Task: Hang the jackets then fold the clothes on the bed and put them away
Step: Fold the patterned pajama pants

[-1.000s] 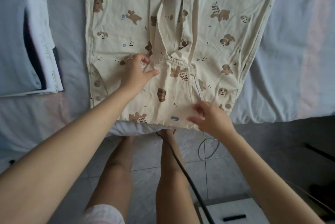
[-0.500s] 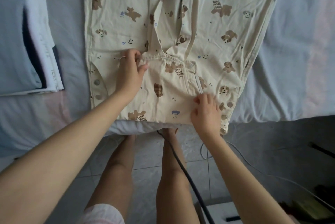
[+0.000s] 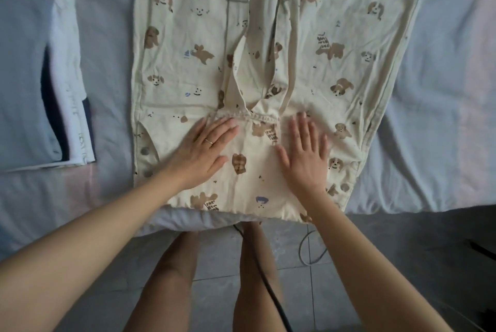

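Stack of folded clothes (image 3: 61,84) is noted at the far left of the bed (image 3: 112,22), with its near edge short of the bed's front edge. A strip of bare sheet is left between the stack and the cream overalls (image 3: 335,44), and a wider bare strip is left to their right. The overalls are laid flat across the middle of the bed, near end at the bed's front edge, far end cut off by the frame. The fabric is printed with brown dogs and small blue marks. Two metal snaps (image 3: 145,151) are seen on its left side. The left hand (image 3: 204,151) is pressed flat on the near part, fingers (image 3: 222,127) straight and close together, a ring (image 3: 209,141) worn on one. The right hand (image 3: 306,154) is pressed flat just beside it, fingers straight and slightly spread. A dark cable (image 3: 279,310) is seen on the tiled floor (image 3: 402,264).
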The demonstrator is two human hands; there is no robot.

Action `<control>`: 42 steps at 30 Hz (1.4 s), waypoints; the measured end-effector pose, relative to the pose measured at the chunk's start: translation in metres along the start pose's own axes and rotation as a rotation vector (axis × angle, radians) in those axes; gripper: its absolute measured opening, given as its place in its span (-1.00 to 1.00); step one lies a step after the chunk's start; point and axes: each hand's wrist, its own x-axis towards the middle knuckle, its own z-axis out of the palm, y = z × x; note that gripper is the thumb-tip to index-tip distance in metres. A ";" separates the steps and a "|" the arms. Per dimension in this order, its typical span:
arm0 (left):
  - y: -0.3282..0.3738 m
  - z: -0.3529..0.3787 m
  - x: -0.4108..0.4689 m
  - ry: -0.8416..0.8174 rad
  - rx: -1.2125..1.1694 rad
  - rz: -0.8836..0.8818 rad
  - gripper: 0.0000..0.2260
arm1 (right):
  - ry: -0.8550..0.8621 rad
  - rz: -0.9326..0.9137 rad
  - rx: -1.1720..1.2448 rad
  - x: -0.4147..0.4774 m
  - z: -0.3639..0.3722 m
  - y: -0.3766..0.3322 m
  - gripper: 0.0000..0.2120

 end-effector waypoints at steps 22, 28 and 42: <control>-0.163 -0.142 0.297 0.125 -0.146 -0.506 -0.37 | 0.256 0.242 0.510 0.389 -0.173 -0.062 -0.53; -0.186 -0.123 0.316 0.245 0.061 -0.507 -0.41 | 0.214 0.362 1.489 0.416 -0.210 -0.054 -0.78; -0.186 -0.121 0.331 0.274 0.118 -0.491 -0.41 | 0.412 0.336 0.183 0.459 -0.258 0.022 -0.08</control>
